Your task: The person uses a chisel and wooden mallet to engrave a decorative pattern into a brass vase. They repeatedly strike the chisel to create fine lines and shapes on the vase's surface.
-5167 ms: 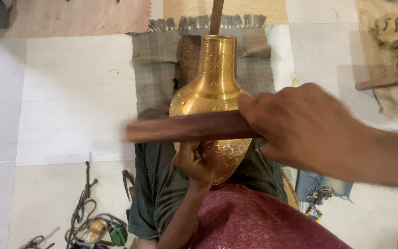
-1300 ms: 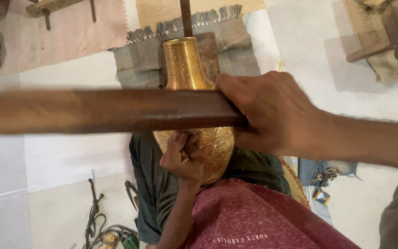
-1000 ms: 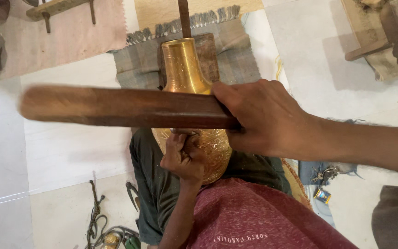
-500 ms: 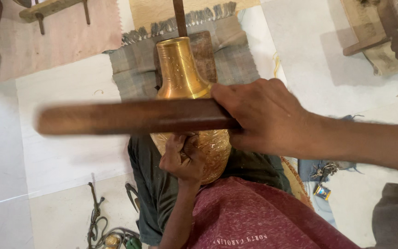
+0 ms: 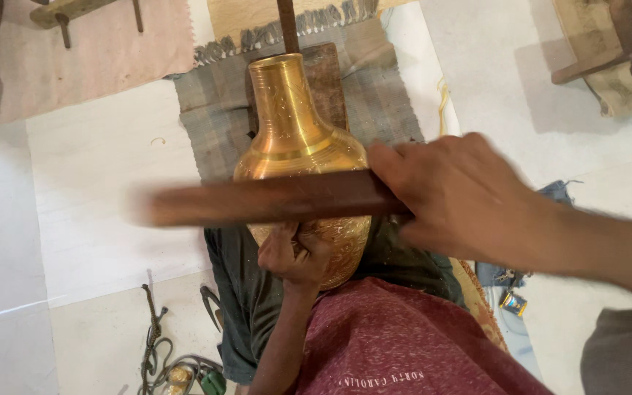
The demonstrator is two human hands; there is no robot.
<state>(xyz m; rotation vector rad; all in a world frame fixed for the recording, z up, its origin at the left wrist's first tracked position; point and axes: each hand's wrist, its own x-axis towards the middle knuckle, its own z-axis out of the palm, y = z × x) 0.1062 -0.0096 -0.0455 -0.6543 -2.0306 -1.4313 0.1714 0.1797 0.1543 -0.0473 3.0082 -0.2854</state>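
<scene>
right hand (image 5: 455,194), at 3 o'clock, fist closed round a brown wooden bar (image 5: 272,199) crossing the engraved brass vase (image 5: 298,146) at centre; left hand (image 5: 294,252), at 6 o'clock, fingers curled against the vase's belly.

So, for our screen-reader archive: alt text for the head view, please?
Right hand grips a dark wooden stick across a brass vase. Left hand presses against the vase's engraved belly. The vase rests on a grey cloth.

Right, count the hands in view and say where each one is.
2. The right hand grips a wooden stick across the brass vase. The left hand presses the vase's lower body. No others in view.
</scene>
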